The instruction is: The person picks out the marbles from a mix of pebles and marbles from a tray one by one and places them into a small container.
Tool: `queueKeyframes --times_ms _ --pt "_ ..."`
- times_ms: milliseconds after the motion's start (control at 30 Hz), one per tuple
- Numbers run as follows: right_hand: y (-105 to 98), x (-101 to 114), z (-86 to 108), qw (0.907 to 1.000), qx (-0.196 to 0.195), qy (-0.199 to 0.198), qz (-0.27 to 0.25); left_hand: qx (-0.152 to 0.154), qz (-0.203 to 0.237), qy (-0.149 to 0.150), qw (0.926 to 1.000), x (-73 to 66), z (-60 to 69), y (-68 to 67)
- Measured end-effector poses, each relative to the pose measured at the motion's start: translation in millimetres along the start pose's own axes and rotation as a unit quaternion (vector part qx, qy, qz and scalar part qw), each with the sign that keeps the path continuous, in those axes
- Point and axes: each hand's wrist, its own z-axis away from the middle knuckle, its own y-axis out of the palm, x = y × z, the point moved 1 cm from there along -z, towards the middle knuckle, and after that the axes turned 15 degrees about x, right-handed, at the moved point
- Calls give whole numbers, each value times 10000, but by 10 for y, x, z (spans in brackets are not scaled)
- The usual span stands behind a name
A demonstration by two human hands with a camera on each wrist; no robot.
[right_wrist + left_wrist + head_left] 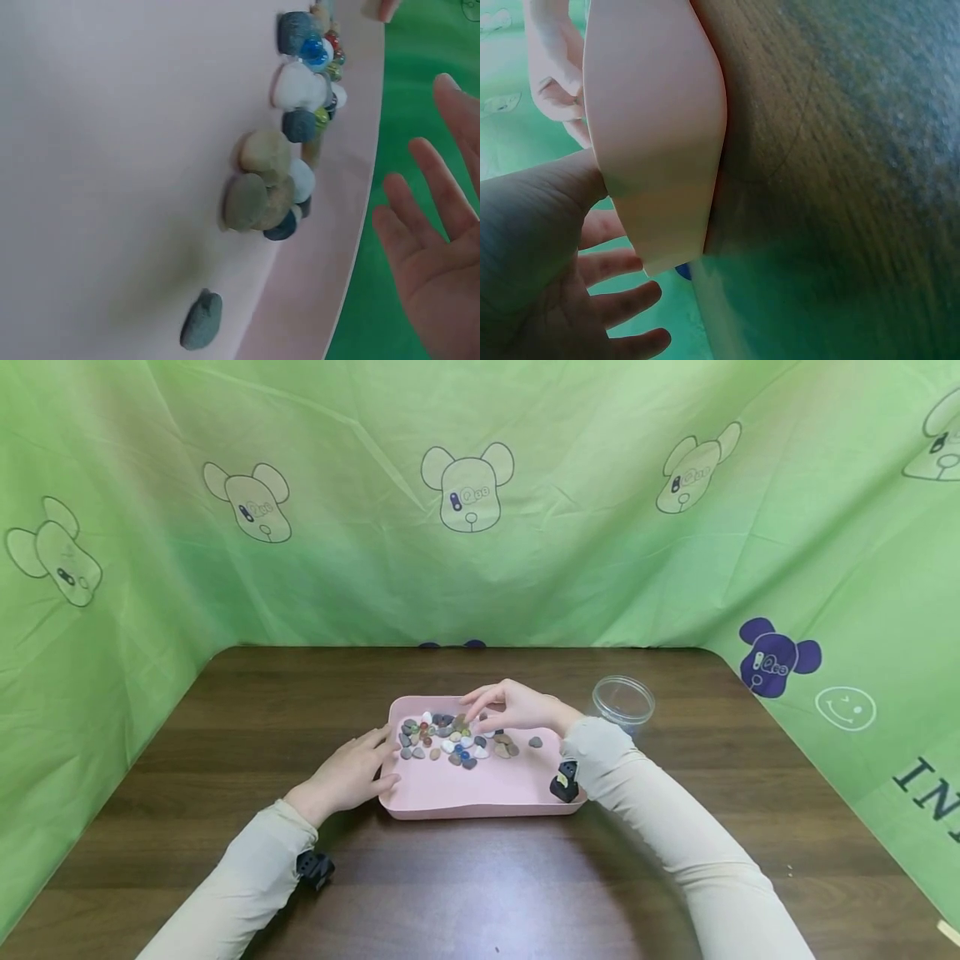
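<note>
A pink tray [480, 789] holds a cluster of pebbles and glass marbles along its far left and middle part. My left hand [347, 777] touches the tray's left end, its thumb and fingers spread along the rim. My right hand [517, 707] is above the stones, fingers extended and slightly bent, with nothing visible in them. The right wrist view shows white pebbles [296, 86], tan pebbles [265, 154], and blue marbles [312, 49] bunched near the tray wall. One grey pebble [202, 320] lies apart from the bunch.
Behind my right forearm, a clear round tub [624, 700] stands on the brown wooden table [315, 685], just off the tray's far right corner. A green printed cloth [360, 568] hangs around the table's back and sides.
</note>
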Motion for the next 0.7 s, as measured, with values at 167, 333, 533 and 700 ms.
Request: queueKeyframes --times_ms 167,333,533,700 --pt "32 -46 -49 9996 235 -133 -67 12 65 -26 10000 -4 0 7" --pt "66 -72 -89 9992 382 -58 -131 -22 66 -15 10000 1 -1 14" --pt "120 -98 -132 9982 475 265 265 -42 59 4 10000 -1 -1 12" --pt "162 -92 -157 9972 557 403 304 -83 46 29 10000 1 -1 11"
